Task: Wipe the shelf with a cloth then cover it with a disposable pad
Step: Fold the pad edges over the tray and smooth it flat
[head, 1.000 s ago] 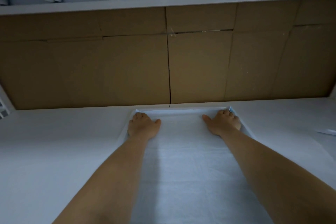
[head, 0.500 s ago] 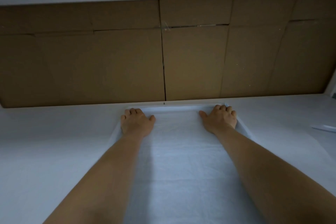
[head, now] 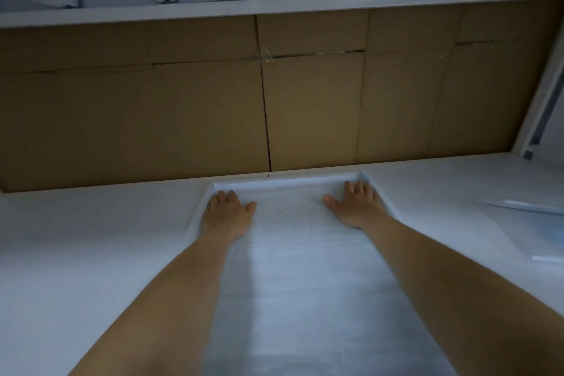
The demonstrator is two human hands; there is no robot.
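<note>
Both hands slid outward toward the pad's far corners; view tilted slightly. Left hand point(head: 228, 213) and right hand point(head: 357, 204) lie flat on the disposable pad point(head: 293, 278), fingers straight and lightly spread, pinching nothing. Pad is spread on the shelf point(head: 91, 238), far edge against the cardboard backing point(head: 183, 107). Looks thin, light, limp, likely creases and slides easily; best handled by corners or edges, smoothed with flat palms.
</note>
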